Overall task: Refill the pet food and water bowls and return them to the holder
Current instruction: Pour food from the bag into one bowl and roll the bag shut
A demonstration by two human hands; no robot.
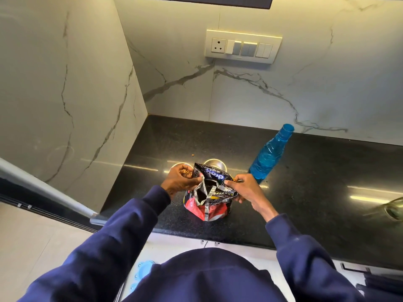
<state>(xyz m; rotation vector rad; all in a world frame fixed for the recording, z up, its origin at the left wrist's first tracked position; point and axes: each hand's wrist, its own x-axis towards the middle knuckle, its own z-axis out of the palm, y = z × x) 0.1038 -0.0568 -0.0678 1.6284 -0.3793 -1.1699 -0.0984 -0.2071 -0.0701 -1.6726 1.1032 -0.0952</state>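
Note:
A black and red pet food bag [209, 205] stands on the black counter [305, 192] near its front edge. My left hand [181, 178] grips the left side of the bag's mouth and my right hand [246, 189] grips the right side, holding it apart. Behind the bag sit two steel bowls: the left bowl [182, 166] holds brown kibble and is partly hidden by my left hand, the right bowl [214, 162] is mostly hidden by the bag. A blue water bottle [270, 153] without a cap stands to the right of the bowls.
A loose kibble piece [192, 155] lies on the counter behind the bowls. Marble walls close the corner at left and back, with a switch panel [242, 46] on the back wall. A steel sink edge [392, 209] shows at far right. A blue object [142, 271] sits low, beside my body.

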